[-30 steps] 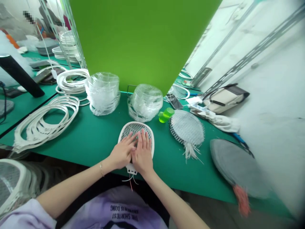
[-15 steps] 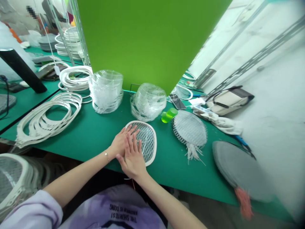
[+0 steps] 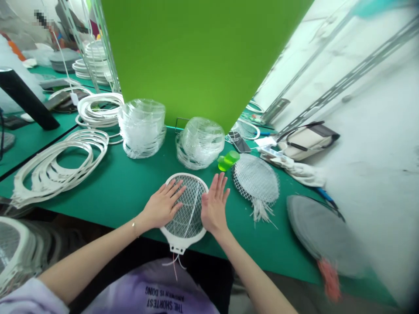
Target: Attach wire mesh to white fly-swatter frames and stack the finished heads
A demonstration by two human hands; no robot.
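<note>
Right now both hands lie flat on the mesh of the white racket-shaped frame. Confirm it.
Not both. The head view shows only the left hand lying flat on the mesh of the white racket-shaped frame. The right hand is off the mesh, raised beside the rim.

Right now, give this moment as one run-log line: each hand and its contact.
left hand: flat on white mesh swatter head | right hand: beside its rim

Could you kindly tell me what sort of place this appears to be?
It looks like a small assembly workshop, perhaps for electric swatters: a green-topped workbench holds white plastic frames, stacks of clear plastic pieces, and a loose wire mesh panel beside a framed mesh racket.
</note>
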